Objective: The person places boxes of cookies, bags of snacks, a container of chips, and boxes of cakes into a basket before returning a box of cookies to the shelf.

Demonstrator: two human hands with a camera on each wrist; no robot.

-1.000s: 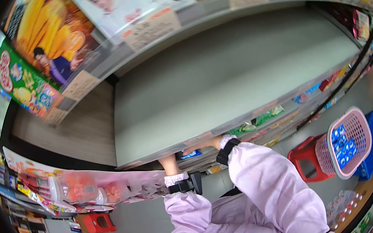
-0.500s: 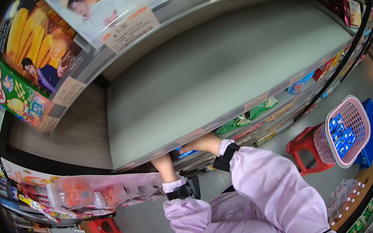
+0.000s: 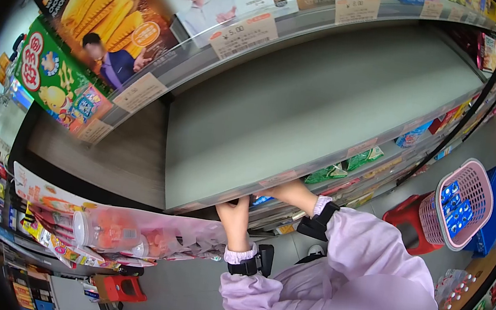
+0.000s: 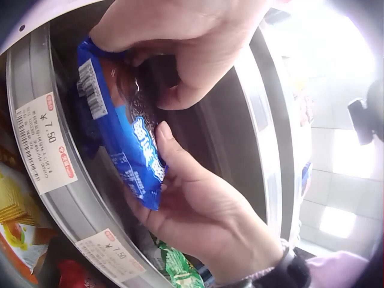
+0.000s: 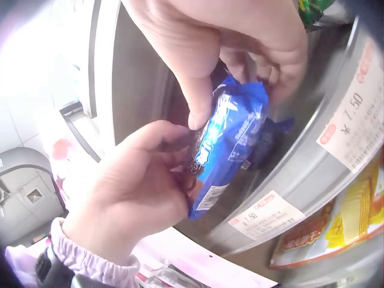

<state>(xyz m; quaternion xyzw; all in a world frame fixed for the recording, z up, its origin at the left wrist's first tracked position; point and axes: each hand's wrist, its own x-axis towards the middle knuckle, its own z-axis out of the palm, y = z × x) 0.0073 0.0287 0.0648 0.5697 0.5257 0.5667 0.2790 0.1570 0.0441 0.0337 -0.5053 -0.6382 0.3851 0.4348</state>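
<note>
The left grip [image 3: 233, 219] and right grip [image 3: 293, 195] were curled round a blue snack packet [image 5: 235, 137]. More of the left grip showed than before. Price tags [image 5: 354, 108] said ¥7.50.

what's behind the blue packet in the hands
Part of what looks like another blue wrapper shows behind the blue packet; the rest is covered, so its full shape can't be seen.

Head view high, forward-down; two close wrist views, from opposite sides, of one blue packet [image 4: 125, 123].
</note>
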